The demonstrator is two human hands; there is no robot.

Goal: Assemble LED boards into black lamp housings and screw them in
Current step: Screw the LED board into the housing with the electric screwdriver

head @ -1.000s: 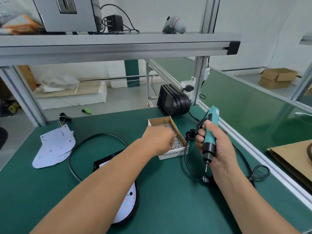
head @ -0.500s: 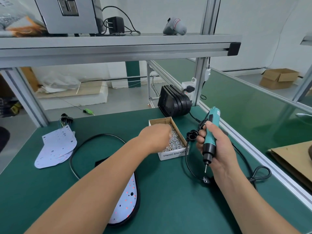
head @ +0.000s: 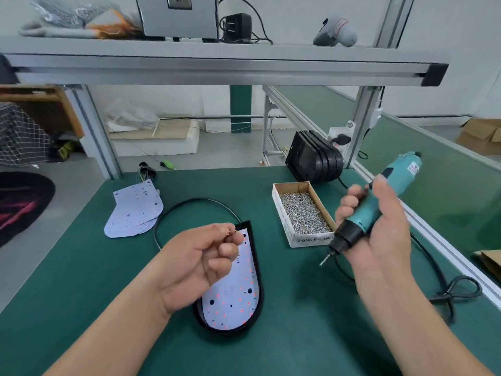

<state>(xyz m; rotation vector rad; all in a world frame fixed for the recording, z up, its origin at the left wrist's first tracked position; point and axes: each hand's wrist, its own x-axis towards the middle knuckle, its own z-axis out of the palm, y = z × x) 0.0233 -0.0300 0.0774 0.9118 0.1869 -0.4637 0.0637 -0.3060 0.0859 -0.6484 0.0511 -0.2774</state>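
A black lamp housing lies on the green mat with a white LED board seated in it, red dots across its face. My left hand hovers over the housing's upper left, palm up, fingers curled, thumb and forefinger pinching something tiny, probably a screw. My right hand grips a teal electric screwdriver, tilted with its bit pointing down-left toward the housing. A cardboard box of screws sits between the housing and the screwdriver.
A stack of loose LED boards lies at the back left. Several black housings stand stacked at the back right. Black cables loop behind the housing and off to the right. An aluminium rail borders the mat's right edge.
My left hand has left the screw box and come back over the housing, now turned palm up with a pinch. The right hand has tilted the screwdriver, bit toward the housing.
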